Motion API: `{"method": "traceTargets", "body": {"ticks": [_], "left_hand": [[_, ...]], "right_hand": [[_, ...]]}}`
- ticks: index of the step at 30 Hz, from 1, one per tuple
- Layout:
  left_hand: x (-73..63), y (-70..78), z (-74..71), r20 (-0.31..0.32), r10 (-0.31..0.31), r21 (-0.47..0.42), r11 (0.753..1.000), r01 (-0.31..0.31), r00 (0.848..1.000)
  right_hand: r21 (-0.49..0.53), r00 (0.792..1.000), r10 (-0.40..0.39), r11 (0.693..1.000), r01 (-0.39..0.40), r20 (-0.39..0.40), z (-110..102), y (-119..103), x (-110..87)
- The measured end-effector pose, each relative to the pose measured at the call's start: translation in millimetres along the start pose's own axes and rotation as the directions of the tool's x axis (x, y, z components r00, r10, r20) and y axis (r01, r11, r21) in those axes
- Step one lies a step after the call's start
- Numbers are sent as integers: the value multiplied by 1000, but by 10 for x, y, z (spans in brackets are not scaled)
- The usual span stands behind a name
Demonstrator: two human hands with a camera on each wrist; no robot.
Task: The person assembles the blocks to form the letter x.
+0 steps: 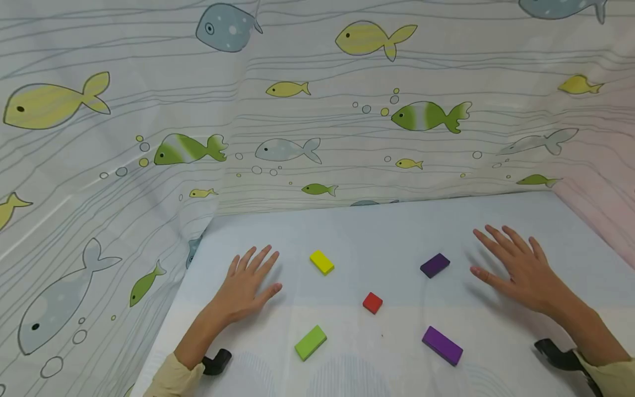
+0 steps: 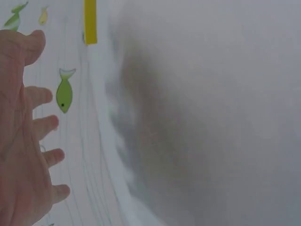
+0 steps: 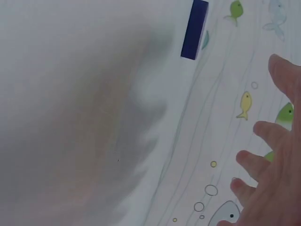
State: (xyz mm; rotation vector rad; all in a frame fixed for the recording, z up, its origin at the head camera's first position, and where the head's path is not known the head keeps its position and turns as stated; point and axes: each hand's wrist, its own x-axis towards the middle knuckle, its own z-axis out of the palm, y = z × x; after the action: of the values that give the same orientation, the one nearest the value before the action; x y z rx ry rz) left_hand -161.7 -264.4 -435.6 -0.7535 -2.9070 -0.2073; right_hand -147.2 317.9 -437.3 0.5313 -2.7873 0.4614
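My left hand hovers over the left part of the white table, fingers spread and holding nothing. Nearest to it are a yellow block and a lime green block, both to its right. Over on the right side, my right hand is also spread and holds nothing. A dark purple block lies to its left, and a brighter purple block lies lower down, closer to me. Between the two pairs sits a small red block. Each wrist view shows its hand's shadow on the tabletop.
The white tabletop ends at a fish-patterned curtain behind it and on the left. A pinkish stretch of the curtain borders the right edge. Black wrist straps show at both sleeves.
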Motion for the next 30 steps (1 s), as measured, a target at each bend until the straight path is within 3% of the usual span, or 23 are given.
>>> {"method": "traceTargets", "body": {"ticks": [7, 16, 30], "left_hand": [[7, 81, 15, 35, 79, -68, 995, -77, 996], [49, 230, 10, 6, 180, -139, 974, -178, 984], [81, 433, -6, 13, 247, -139, 960, -243, 969]], "right_hand": [[22, 998, -44, 999, 45, -47, -28, -58, -12], [52, 991, -99, 993, 104, -87, -29, -150, -33], [208, 993, -104, 971, 114, -58, 24, -347, -79]]}}
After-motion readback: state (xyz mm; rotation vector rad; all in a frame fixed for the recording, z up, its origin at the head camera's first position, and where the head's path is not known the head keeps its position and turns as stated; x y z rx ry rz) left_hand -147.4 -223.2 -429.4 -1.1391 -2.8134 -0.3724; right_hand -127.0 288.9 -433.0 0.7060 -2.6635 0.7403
